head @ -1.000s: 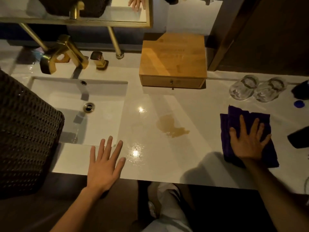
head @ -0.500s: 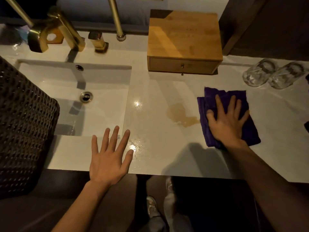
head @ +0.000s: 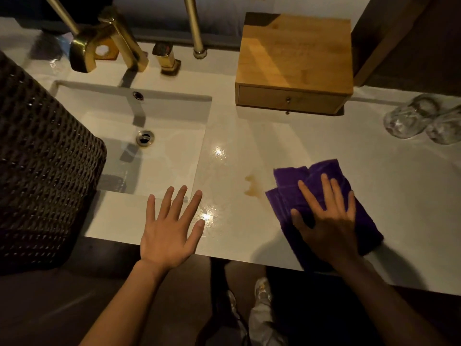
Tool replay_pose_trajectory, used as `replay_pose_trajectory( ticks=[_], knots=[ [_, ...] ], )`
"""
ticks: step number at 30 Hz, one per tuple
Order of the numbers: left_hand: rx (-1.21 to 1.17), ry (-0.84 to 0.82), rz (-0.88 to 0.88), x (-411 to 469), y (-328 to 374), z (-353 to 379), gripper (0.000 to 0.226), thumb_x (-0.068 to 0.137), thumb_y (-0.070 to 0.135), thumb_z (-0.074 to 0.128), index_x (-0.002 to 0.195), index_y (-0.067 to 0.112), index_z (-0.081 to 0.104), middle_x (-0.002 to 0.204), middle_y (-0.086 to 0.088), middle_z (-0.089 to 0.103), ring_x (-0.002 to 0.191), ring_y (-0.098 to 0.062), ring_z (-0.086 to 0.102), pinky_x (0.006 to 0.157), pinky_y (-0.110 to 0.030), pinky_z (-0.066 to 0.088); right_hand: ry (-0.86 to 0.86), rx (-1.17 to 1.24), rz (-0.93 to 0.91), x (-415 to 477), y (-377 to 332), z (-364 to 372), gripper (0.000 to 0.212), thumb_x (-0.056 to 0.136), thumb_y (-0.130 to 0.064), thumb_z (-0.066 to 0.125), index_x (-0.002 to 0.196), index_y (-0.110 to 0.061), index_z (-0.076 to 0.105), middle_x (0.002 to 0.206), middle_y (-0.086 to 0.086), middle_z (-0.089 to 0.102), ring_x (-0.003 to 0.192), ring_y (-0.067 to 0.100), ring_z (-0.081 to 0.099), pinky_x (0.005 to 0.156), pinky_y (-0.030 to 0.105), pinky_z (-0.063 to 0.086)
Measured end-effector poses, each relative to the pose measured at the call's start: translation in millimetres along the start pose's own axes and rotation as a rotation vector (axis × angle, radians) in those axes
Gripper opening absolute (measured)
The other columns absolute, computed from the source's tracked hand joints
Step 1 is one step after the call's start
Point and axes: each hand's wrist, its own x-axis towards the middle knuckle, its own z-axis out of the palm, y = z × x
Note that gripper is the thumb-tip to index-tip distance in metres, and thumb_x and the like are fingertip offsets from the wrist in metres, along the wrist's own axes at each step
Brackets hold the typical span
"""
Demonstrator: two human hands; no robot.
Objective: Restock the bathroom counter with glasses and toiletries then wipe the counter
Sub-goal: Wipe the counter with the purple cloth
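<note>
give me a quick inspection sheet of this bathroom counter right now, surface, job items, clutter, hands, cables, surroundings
Surface: white counter, brown stain beside the cloth.
Job's things: purple cloth flat on the counter; two glasses far right.
Clutter: wooden drawer box at the back.
Hands: right hand flat on the cloth; left hand open at the counter edge.
Cables: nothing seen.
Surroundings: sink, gold tap, dark woven basket left.

**Worktop layout**

The sink (head: 129, 136) sits at ten o'clock in the worktop (head: 249, 136), the tap (head: 107, 43) behind it. A drawer box (head: 294, 63) stands at one o'clock; two glasses (head: 421, 123), seemingly on their sides, lie at two. The cloth (head: 294, 186) lies at four, just right of a spill (head: 253, 188).
</note>
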Motion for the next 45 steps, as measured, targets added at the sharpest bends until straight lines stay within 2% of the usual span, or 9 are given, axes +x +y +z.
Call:
replay_pose_trajectory(
  ticks=[5,10,19,24,26,30,35,42,45],
  knots=[
    [-0.010,0.001,0.004,-0.4,0.6,-0.6,0.066,0.100,0.061,0.019,0.160,0.037,0.007,0.168,-0.003,0.022,0.157,-0.027,0.010,0.123,-0.063,0.011,-0.081,-0.015,0.251,5.3,55.7,-15.7,0.071,0.086,-0.071,0.023,0.152,-0.046,0.017,0.165,0.009,0.008,0.152,0.025,0.003,0.120,0.058,0.002],
    [0.003,0.007,0.006,-0.4,0.8,-1.1,0.066,0.099,0.060,0.019,0.160,0.037,0.008,0.167,-0.004,0.023,0.157,-0.028,0.012,0.122,-0.063,0.011,-0.104,0.011,0.378,69.3,33.8,-19.3,0.071,0.089,-0.071,0.015,0.153,-0.044,0.001,0.165,0.012,-0.001,0.152,0.030,-0.007,0.117,0.064,-0.005],
    [0.018,0.016,0.000,0.2,-0.7,1.6,0.066,0.099,0.061,0.016,0.160,0.037,0.008,0.167,-0.004,0.024,0.157,-0.027,0.013,0.123,-0.061,0.010,-0.095,0.013,-0.101,90.4,-67.6,-8.5,0.068,0.093,-0.067,0.020,0.154,-0.042,0.007,0.165,0.014,0.005,0.152,0.035,-0.001,0.117,0.063,-0.005],
    [0.009,0.026,-0.006,-0.5,-0.4,3.0,0.065,0.099,0.061,0.014,0.160,0.038,0.006,0.167,-0.004,0.024,0.157,-0.027,0.012,0.124,-0.060,0.008,-0.095,-0.001,-0.278,23.0,-48.4,-0.9,0.068,0.091,-0.064,0.033,0.153,-0.045,0.014,0.166,0.010,0.007,0.153,0.028,0.002,0.119,0.060,0.003],
    [0.004,0.027,-0.007,-0.5,0.3,2.5,0.065,0.099,0.061,0.013,0.160,0.038,0.006,0.167,-0.004,0.025,0.157,-0.027,0.013,0.124,-0.060,0.008,-0.059,0.016,-0.222,1.9,-18.7,-2.5,0.069,0.088,-0.062,0.040,0.152,-0.045,0.022,0.165,0.009,0.012,0.152,0.027,0.008,0.119,0.059,0.007],
    [0.005,0.032,-0.010,-0.5,0.9,3.1,0.065,0.099,0.061,0.014,0.160,0.039,0.006,0.166,-0.004,0.026,0.157,-0.027,0.013,0.124,-0.060,0.009,-0.106,-0.022,0.078,12.3,41.7,-15.2,0.069,0.086,-0.068,0.027,0.151,-0.050,0.013,0.165,0.010,0.008,0.152,0.027,0.003,0.119,0.059,0.002],
    [-0.004,0.050,-0.001,-0.2,0.0,5.3,0.065,0.100,0.061,0.016,0.160,0.038,0.009,0.166,-0.004,0.028,0.157,-0.028,0.014,0.124,-0.060,0.009,-0.104,-0.020,0.270,81.1,15.2,-17.3,0.070,0.089,-0.072,0.015,0.152,-0.046,-0.002,0.165,0.012,-0.002,0.151,0.033,-0.008,0.116,0.065,-0.003],
    [-0.059,0.089,-0.005,-0.8,-2.2,8.6,0.074,0.097,0.069,0.018,0.161,0.035,0.000,0.170,-0.003,0.010,0.158,-0.024,0.003,0.125,-0.057,0.009,-0.067,0.014,-0.188,68.7,-137.6,1.3,0.067,0.092,-0.064,0.025,0.154,-0.041,0.014,0.165,0.015,0.007,0.152,0.035,-0.001,0.116,0.064,-0.004],
    [-0.064,0.083,-0.009,-2.0,-1.7,7.6,0.084,0.094,0.075,0.016,0.161,0.028,-0.003,0.171,-0.003,0.005,0.158,-0.023,-0.001,0.126,-0.055,0.007,-0.044,0.015,-0.414,15.6,-135.1,12.3,0.068,0.092,-0.063,0.033,0.154,-0.041,0.016,0.164,0.012,0.013,0.152,0.031,0.005,0.118,0.061,0.001]
  ],
)
